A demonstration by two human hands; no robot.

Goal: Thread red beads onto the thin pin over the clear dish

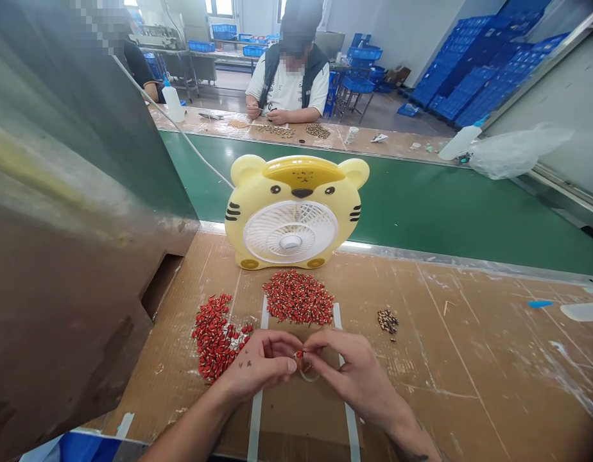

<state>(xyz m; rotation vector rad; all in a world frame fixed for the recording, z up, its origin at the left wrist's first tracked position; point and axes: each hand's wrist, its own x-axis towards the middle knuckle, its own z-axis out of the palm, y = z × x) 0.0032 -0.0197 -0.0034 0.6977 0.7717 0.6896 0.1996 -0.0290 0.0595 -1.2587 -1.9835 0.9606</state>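
Note:
My left hand (260, 363) and my right hand (347, 369) meet over the cardboard-covered bench, fingertips pinched together on one small red part (299, 353). Just beyond my fingers lies a pile of small red parts (299, 298). A second pile of the same red parts (214, 333) sits to the left of my left hand. A little heap of small dark brown pieces (387, 321) lies to the right, apart from both hands.
A yellow tiger-shaped desk fan (294, 212) stands behind the piles. A green conveyor belt (445, 212) runs past it. A tall metal panel (70, 212) fills the left. Across the belt a seated person (289, 80) works at another bench with squeeze bottles and blue crates.

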